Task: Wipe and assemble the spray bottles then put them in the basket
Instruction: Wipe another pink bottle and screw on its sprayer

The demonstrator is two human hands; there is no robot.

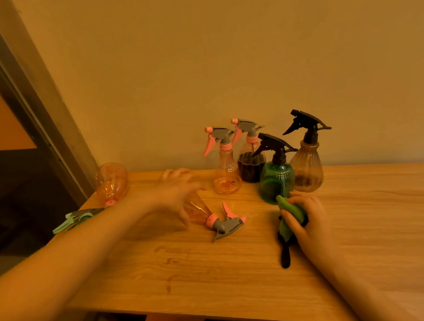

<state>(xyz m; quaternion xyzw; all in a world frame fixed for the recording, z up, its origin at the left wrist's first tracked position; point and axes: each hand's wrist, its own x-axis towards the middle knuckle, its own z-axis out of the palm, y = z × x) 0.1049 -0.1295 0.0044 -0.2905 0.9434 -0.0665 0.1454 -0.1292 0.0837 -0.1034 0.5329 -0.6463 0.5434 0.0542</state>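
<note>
Both hands are over the wooden table (234, 279). Blurred, the left hand (176, 190) hovers with fingers spread and slack above the lying pink spray bottle (203, 214); whether it touches the bottle I cannot tell, and it grips nothing. Curled fingers of the right hand (304, 219) clamp a green cloth (291, 214) wrapped round a black trigger head (285, 251), whose dark stem trails toward the near edge.

That lying bottle has its grey-and-pink trigger screwed on and points to the right. Empty, thin and clear, it should be very light, and being round it will likely roll if nudged; the ribbed pink collar or the neck just behind it looks the surest place to hold, since the smooth body may slip or dent under a squeeze.

An open pink bottle body (112, 181) sits at the left edge, neck toward the camera, close enough to the brink to be knocked off. Against the wall stand an empty pink bottle (227, 174), a dark-filled pink bottle (250, 163), which probably weighs more, a green bottle (275, 182) and an amber ribbed bottle (307, 169), both with black triggers. A pale green object (73, 219) lies at the left corner. No basket shows in view.
</note>
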